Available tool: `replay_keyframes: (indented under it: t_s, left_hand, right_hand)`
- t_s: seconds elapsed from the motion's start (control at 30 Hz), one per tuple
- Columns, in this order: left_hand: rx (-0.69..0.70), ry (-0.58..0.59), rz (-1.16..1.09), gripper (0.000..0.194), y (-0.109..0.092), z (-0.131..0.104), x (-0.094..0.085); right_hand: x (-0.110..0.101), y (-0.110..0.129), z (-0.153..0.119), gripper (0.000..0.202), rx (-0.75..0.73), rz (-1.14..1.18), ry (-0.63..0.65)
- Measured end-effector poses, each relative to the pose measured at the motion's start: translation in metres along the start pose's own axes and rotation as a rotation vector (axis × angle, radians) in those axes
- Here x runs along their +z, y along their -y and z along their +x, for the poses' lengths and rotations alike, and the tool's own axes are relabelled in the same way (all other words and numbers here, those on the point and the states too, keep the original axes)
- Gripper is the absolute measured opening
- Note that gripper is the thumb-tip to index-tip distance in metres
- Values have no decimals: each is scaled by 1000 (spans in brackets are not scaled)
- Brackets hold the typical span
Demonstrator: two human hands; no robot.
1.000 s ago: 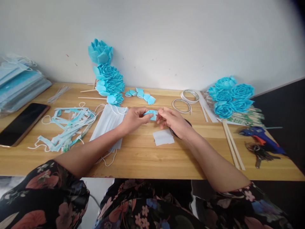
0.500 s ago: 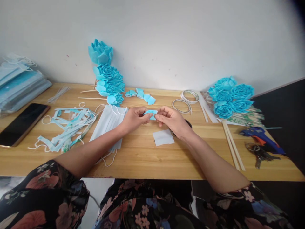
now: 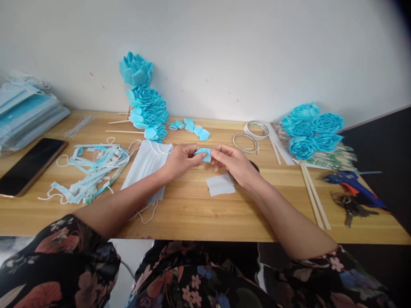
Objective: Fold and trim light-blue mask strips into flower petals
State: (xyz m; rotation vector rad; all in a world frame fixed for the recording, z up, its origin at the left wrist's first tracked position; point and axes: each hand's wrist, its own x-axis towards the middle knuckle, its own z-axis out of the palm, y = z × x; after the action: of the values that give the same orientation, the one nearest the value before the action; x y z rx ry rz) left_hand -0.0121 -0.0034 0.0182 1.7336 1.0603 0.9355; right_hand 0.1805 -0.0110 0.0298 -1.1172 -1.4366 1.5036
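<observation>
A small piece of blue material (image 3: 205,153) is held between both hands above the middle of the table. My left hand (image 3: 184,160) pinches its left end, and my right hand (image 3: 231,162) grips its right end between thumb and fingers. Below them lie small white squares (image 3: 220,185). Several folded blue pieces (image 3: 189,126) rest behind the hands near the wall. A pleated face mask (image 3: 141,164) lies partly under my left forearm. A dark round object (image 3: 255,166) is mostly hidden by my right hand.
Blue flowers (image 3: 148,107) stand at the back left, more (image 3: 313,126) at the right. Tape rolls (image 3: 245,143), wooden sticks (image 3: 313,192), a glue gun (image 3: 356,186) and keys (image 3: 351,209) lie rightward. Cut strips (image 3: 90,171), a phone (image 3: 30,164) and stacked masks (image 3: 28,115) are leftward.
The fingers of my right hand have shifted slightly on the right end of the blue piece. Everything else looks the same.
</observation>
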Motion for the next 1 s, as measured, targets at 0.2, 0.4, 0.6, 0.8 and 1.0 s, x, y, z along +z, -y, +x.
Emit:
replay_keyframes:
  t_s: [0.2, 0.4, 0.6, 0.8, 1.0]
  left_hand:
    - [-3, -8, 12, 33, 0, 0, 0]
    - [-7, 52, -118, 48, -7, -2, -3]
    - [-53, 42, -163, 47, -7, 0, -2]
    - [-51, 40, -216, 38, -1, 1, 1]
    - [-66, 58, -171, 34, -3, 0, 1]
  right_hand:
    - [-2, -1, 0, 34, 14, -53, -3]
    - [-1, 0, 0, 31, -59, -106, -43]
    - [1, -2, -1, 30, -95, -201, -74]
    - [2, -2, -1, 29, -106, -238, -84]
    - [1, -2, 0, 27, -109, -240, -107]
